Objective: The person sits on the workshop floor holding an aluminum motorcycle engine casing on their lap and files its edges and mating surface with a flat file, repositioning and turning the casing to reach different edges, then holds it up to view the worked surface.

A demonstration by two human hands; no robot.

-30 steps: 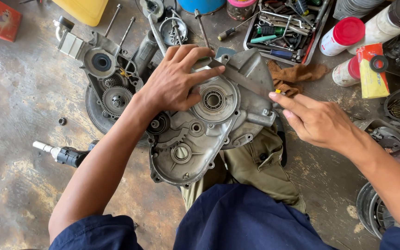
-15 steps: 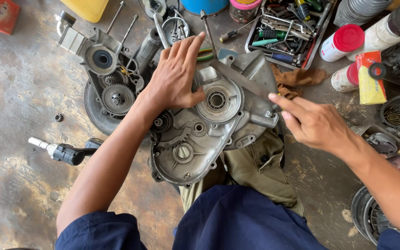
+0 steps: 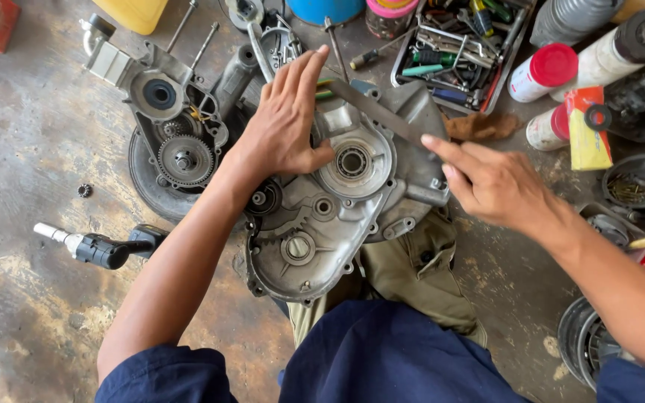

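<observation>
Left hand: the left hand lies palm down, fingers spread and flat, on the far left part of the engine case cover; it grips nothing, and seems to press the cover down so it does not shift.
Right hand: the right hand is closed around the near end of a flat metal blade, forefinger stretched along it, apparently to steer the edge and bear down on it.
Blade: it runs slanting from the right hand up and left across the far edge of the cover, lying low against the rim, as one would hold a scraper or file on a mating face.
Cover: grey cast metal, inner side up, with a round bearing seat near its middle; it rests on the person's knee in olive trousers, just above the floor, which brings it close and steady for both hands.
Left of the cover: the other engine half with a toothed gear lies on the floor, touching or just beside the cover; I cannot tell which.
Near left: a black tool with a metal tip lies well apart on the floor.
Far right: a tray of hand tools, a brown rag and white bottles with red caps lie within reach of the right hand.
</observation>
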